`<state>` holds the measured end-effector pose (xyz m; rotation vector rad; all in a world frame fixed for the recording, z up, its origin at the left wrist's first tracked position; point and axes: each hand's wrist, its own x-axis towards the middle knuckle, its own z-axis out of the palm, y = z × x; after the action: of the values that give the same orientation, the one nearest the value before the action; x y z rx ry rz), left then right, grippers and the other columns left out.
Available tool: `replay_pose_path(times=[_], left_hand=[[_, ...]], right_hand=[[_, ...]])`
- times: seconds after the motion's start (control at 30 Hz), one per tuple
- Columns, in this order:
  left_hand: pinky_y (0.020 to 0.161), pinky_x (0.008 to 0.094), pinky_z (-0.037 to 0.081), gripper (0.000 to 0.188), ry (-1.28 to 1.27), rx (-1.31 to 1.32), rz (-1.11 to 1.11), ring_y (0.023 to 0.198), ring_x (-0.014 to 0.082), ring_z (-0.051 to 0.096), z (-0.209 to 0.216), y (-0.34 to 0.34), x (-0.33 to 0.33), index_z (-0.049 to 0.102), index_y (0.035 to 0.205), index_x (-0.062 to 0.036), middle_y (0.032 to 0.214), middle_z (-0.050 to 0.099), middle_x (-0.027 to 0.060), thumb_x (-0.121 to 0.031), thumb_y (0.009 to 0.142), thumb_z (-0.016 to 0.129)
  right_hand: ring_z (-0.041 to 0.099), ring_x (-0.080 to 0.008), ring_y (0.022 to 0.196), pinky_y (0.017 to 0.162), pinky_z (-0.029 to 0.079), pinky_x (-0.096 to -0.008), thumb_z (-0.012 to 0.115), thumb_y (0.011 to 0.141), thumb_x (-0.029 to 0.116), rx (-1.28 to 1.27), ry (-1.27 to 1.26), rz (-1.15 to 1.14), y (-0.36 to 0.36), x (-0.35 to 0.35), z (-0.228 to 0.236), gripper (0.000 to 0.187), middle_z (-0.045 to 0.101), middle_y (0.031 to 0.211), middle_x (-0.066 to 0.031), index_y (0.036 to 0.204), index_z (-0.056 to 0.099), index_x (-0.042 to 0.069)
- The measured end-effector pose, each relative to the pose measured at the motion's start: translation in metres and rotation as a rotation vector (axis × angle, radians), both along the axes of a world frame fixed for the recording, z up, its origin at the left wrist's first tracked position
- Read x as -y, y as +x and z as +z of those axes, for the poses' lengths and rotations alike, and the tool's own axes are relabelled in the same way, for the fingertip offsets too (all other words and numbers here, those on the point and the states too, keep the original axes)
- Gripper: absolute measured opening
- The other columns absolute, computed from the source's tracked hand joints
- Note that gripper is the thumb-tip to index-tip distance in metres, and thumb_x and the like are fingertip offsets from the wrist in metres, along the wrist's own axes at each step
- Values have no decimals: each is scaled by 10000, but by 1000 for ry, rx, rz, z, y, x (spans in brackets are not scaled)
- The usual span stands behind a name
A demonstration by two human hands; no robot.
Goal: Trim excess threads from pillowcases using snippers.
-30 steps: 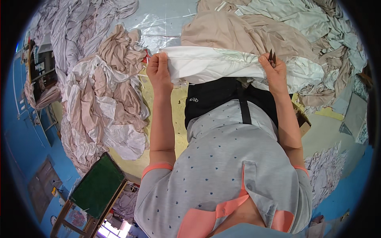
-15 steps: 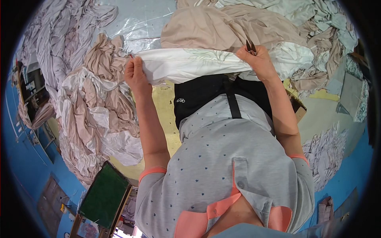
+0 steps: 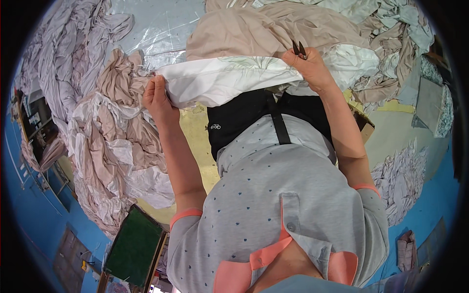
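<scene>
A white fabric piece (image 3: 215,80) with a faint green leaf print stretches between my two hands. My left hand (image 3: 159,97) pinches its left end, the fingers closed on the cloth. At the other end my right hand (image 3: 310,68) grips the edge between thumb and fingers. Small dark-bladed thread snips (image 3: 299,51) also sit in my right hand, their two points upward and apart. Behind the stretched fabric lies a large beige cloth (image 3: 244,31) on the table. The lower edge of the white piece hangs over my black apron.
A heap of beige and white cloth (image 3: 117,146) fills the left side, with a greyish-lilac pile (image 3: 68,58) beyond it. More crumpled fabric (image 3: 400,63) lies at the far right. A shiny grey table surface (image 3: 156,29) shows at the back. A green board (image 3: 134,246) stands at lower left.
Both hands have shifted slightly left with the white fabric. Its right part has slackened and its lower edge sags a little more. The snips remain in my right hand.
</scene>
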<state>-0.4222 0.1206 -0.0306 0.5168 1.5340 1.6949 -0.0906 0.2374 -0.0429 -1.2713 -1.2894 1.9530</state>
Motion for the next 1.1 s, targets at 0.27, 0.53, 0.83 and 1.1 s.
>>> replay_pose_path(times=[0.27, 0.53, 0.83, 1.1], left_hand=[[624, 207, 455, 146, -1, 39, 15, 692, 53, 545, 6, -5, -14, 616, 850, -9, 790, 617, -4, -125, 927, 573], [591, 181, 412, 95, -15, 30, -10, 650, 34, 516, 12, 16, -27, 641, 809, -56, 735, 582, -47, -108, 887, 625], [611, 186, 387, 184, -83, -2, -341, 692, 16, 474, 41, 63, -37, 666, 853, 9, 759, 588, -56, -159, 907, 613], [654, 208, 449, 193, -19, 168, -488, 725, 54, 566, 27, 47, -27, 597, 1043, 10, 865, 637, 17, -137, 917, 593]], right_hand=[[451, -13, 662, 584, 354, -192, 677, 870, 239, -43, -161, -58, -8, -10, 6, 182, 566, 751, 72, 843, 645, 62], [470, -29, 665, 599, 387, -187, 573, 913, 171, 172, 269, -8, -20, -20, 3, 218, 621, 794, 34, 1027, 659, 7], [487, -40, 630, 524, 428, -209, 679, 822, 130, -146, 249, 313, -118, -2, 72, 358, 590, 928, -28, 1151, 606, 9], [426, -4, 458, 403, 301, -165, 703, 830, 178, 4, 94, 122, -96, -19, 74, 164, 522, 616, 63, 788, 634, 35]])
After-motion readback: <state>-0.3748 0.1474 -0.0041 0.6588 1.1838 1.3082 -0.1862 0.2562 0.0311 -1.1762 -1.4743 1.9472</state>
